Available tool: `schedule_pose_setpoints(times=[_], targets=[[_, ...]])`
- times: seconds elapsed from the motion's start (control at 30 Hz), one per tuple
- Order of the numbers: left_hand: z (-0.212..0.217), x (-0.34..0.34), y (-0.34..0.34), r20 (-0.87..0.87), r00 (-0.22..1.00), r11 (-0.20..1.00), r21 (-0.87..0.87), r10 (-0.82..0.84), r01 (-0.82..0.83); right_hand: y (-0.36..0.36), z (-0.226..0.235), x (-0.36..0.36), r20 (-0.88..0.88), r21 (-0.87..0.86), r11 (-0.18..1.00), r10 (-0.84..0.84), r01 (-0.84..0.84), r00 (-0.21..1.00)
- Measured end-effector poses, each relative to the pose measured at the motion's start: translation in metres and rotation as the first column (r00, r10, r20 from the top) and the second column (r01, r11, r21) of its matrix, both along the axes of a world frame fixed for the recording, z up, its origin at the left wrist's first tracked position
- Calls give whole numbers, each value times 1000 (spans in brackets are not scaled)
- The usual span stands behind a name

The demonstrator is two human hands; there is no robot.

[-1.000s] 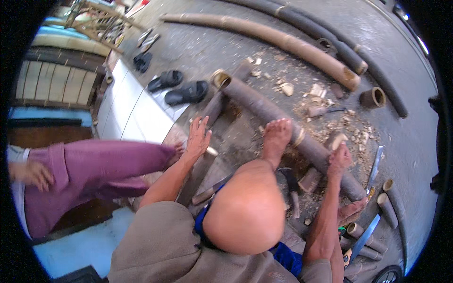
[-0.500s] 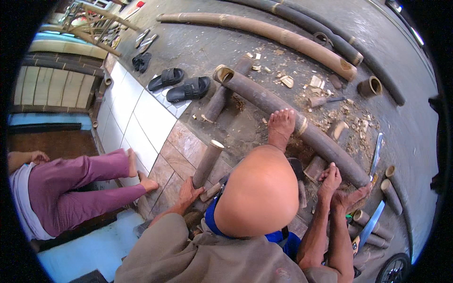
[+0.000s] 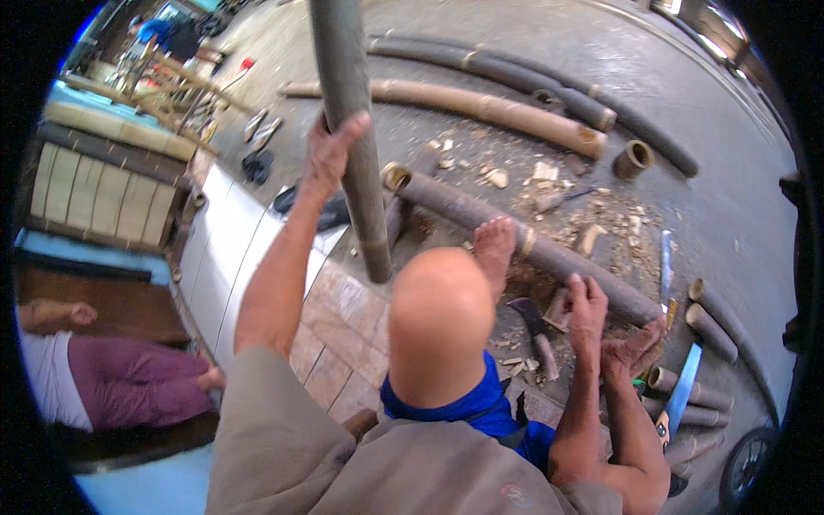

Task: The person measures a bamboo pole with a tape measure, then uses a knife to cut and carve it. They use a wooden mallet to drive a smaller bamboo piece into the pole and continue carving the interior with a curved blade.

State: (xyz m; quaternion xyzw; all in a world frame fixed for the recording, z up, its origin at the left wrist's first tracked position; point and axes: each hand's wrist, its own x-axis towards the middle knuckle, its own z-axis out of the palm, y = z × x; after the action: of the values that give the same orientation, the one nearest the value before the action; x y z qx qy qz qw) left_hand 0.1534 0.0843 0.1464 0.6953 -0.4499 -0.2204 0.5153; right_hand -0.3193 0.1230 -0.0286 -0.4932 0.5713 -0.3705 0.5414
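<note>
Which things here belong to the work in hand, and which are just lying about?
In hand:
- upright grey-brown bamboo pole, gripped by the left hand
- long dark bamboo culm under a bare foot

Lying about:
- dark footwear
- short cut bamboo ring
- pale long bamboo pole

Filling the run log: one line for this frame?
left hand: gripping raised bamboo pole | right hand: low by bamboo log, grip unclear | foot: on log

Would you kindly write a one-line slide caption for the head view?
Left hand lifts a bamboo pole upright; right hand hovers above an axe.
</note>
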Motion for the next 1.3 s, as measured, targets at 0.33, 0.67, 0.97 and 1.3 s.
schedule_pose_setpoints(times=[0.33,0.67,0.97,1.3], targets=[[84,-198,-193,-549,578,784,-279,-604,555,-25,107,34,-259,-391,907,54,-156,964],[-124,-363,-99,-881,385,824,-8,-273,566,33,72,-12,-698,-173,983,-161,54,698],[-170,-367,-27,-994,28,729,-60,-108,682,80,39,-21,-292,131,987,-48,89,955],[-187,-357,-5,-996,-87,779,-49,7,625,82,23,-23,-138,196,980,9,18,990]])
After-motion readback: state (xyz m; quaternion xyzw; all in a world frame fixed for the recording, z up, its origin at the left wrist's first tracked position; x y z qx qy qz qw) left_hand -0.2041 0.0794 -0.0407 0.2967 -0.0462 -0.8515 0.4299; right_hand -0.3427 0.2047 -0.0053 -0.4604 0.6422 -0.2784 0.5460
